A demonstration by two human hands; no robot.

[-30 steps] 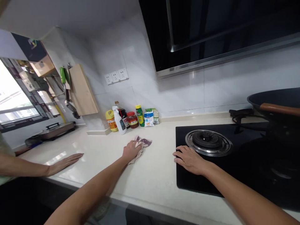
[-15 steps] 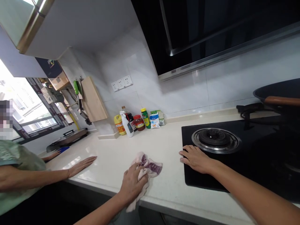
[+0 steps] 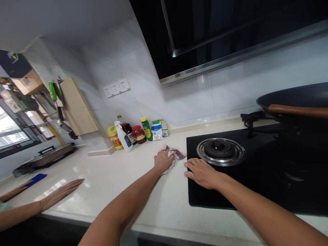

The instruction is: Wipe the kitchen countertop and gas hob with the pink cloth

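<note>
My left hand (image 3: pixel 162 162) is closed over a pale cloth with purple patches (image 3: pixel 179 154), pressing it onto the white countertop (image 3: pixel 143 191) to the left of the stove. Part of the cloth is hidden beneath my fingers. At the left edge of the black glass stove top (image 3: pixel 215 194) rests my right hand (image 3: pixel 201 172), palm down, fingers stretched out and holding nothing. A round burner (image 3: pixel 220 150) lies just beyond it.
Along the wall stand a white spray bottle (image 3: pixel 124 137), a red-lidded jar (image 3: pixel 139 134), a green bottle (image 3: pixel 146 129) and a white-blue packet (image 3: pixel 156 132). A wok (image 3: pixel 302 97) sits at right. Another person's hand (image 3: pixel 61 193) lies on the counter at left, their other beside a blue cloth (image 3: pixel 37 179).
My left hand has pushed the cloth away from the counter's front edge toward the wall. My right hand stays on the stove edge. The view has turned to the right.
</note>
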